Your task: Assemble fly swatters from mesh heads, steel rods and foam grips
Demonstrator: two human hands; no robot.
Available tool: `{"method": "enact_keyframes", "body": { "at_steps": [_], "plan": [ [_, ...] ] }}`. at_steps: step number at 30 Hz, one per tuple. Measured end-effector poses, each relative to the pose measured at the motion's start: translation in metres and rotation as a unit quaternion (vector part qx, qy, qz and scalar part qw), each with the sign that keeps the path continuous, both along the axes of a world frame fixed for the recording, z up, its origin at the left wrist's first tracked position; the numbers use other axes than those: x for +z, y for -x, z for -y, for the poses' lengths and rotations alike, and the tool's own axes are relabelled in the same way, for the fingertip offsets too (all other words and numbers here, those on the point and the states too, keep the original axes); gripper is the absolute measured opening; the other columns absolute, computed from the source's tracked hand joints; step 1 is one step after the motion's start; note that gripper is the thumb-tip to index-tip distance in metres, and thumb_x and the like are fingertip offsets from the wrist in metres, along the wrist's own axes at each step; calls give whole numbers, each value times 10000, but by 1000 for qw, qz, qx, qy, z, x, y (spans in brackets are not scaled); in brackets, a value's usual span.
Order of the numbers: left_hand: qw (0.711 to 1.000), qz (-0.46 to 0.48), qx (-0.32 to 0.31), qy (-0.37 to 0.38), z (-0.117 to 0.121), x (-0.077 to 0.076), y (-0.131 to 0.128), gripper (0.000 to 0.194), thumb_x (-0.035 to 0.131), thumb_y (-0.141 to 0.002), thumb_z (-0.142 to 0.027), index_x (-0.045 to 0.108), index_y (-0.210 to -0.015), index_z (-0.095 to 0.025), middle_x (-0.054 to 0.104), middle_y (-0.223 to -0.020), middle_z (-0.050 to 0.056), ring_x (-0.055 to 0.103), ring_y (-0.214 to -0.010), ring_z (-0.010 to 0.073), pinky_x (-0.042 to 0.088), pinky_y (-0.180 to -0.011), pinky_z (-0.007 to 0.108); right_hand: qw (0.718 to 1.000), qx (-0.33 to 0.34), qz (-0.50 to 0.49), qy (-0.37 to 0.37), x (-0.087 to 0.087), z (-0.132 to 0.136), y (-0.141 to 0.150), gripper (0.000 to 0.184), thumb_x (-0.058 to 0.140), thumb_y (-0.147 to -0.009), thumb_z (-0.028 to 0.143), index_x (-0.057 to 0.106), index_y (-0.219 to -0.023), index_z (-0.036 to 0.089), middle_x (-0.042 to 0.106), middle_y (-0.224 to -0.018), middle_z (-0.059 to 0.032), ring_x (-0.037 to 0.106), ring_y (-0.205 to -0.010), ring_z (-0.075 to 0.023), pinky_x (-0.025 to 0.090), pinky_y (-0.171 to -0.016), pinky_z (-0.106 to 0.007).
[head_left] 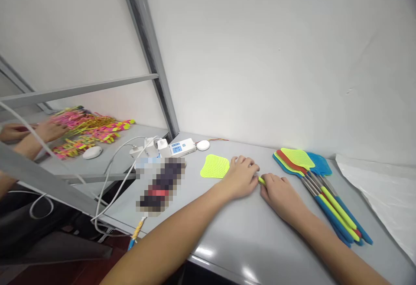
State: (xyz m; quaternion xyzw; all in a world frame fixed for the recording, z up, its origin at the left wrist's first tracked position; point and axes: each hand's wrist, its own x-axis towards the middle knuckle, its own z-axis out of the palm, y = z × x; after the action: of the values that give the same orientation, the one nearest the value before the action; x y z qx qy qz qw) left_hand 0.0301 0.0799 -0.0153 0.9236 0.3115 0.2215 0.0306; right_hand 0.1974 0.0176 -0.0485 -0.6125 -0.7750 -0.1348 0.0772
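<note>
A yellow-green fly swatter lies across the grey table, its perforated head (214, 166) flat to the left of my hands. My left hand (242, 176) is closed over the part beside the head, covering it. A short piece of the yellow-green handle (261, 181) shows between my two hands. Around that handle my right hand (280, 195) is closed, its fingers partly hidden. To the right rests a pile of fly swatters (320, 189) with yellow, red and blue heads, metal shafts and coloured grips.
White plastic sheeting (373, 194) lies at the right. Left of my arms are a blurred-out phone-like object (162, 185), a power strip (182, 147) with chargers and cables, and a round white device (203, 145). Beyond the frame post (152, 55), another person's hands (48, 130) handle colourful strands (94, 124).
</note>
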Motion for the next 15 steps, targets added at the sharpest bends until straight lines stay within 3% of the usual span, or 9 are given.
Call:
{"method": "enact_keyframes", "body": {
  "at_steps": [5,9,13,15],
  "plan": [
    [999,27,-16,30,2,-1,1,240,503,-855,-258,579,-1082,-229,555,-1141,84,473,-1066,270,291,-1008,502,998,-47,-14,49,0,1,7,132,374,-904,169,488,-839,161,605,-818,-103,584,-764,-248,303,-670,-337],
    [986,151,9,70,3,2,-2,390,538,-847,-254,480,-1232,-248,477,-1257,96,434,-1152,276,316,-1013,481,987,-99,-99,80,9,2,3,153,315,-944,235,450,-909,170,600,-721,-61,576,-623,-208,296,-568,-294],
    [922,328,52,199,8,1,-10,348,486,-909,-364,438,-1223,-222,473,-1223,109,472,-1102,238,397,-948,420,932,-94,-338,88,21,5,-4,220,264,-974,359,392,-1043,193,585,-708,-12,584,-631,-198,340,-555,-266],
    [884,370,32,282,14,1,-14,312,426,-941,-413,470,-1175,-212,501,-1180,102,502,-1051,210,419,-924,382,914,-64,-397,61,23,6,-2,243,272,-972,390,385,-1074,202,584,-746,-15,584,-660,-201,368,-582,-271]
  ]
}}
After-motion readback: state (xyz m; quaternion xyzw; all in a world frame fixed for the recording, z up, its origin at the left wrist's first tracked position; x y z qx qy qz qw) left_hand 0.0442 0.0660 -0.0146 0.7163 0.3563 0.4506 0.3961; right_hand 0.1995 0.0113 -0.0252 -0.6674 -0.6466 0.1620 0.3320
